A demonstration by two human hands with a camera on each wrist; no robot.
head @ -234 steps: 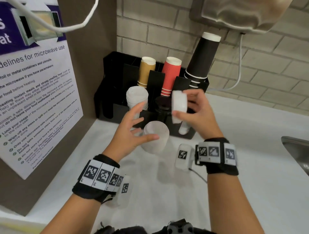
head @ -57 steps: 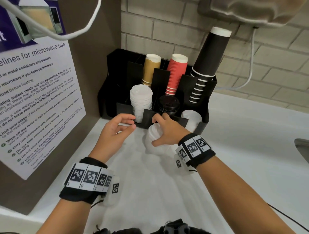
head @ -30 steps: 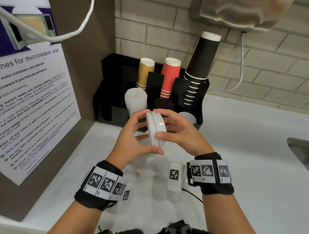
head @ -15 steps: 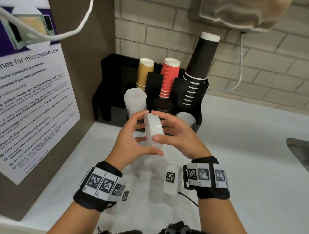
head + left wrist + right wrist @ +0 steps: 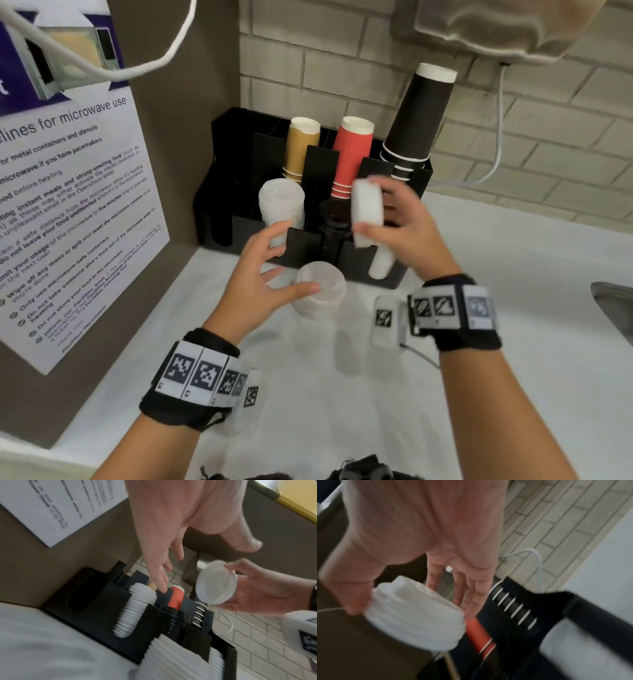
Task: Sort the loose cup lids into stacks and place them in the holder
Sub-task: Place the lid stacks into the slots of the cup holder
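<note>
My right hand [image 5: 394, 219] holds a small stack of white lids [image 5: 367, 205] on edge between thumb and fingers, above the front right slot of the black holder [image 5: 298, 245]. The same held lids [image 5: 216, 583] show in the left wrist view and, blurred, as held lids [image 5: 414, 615] in the right wrist view. My left hand [image 5: 263, 274] hovers with fingers spread beside a loose stack of white lids [image 5: 320, 289] on the counter and holds nothing. The holder's front slots contain a white lid stack [image 5: 281, 202], a black lid stack [image 5: 334, 222] and a short white lid stack [image 5: 382, 263].
Tan [image 5: 301, 147], red [image 5: 352, 154] and black [image 5: 419, 116] cup stacks stand in the holder's back row. A brown panel with a microwave notice [image 5: 68, 205] walls the left. A sink edge [image 5: 613, 308] lies at the right. A white cable [image 5: 500, 130] hangs on the brick wall.
My left hand has let go of the lids held between both hands. My right hand has carried them up and right towards the holder; the left hand has dropped towards the counter stack.
</note>
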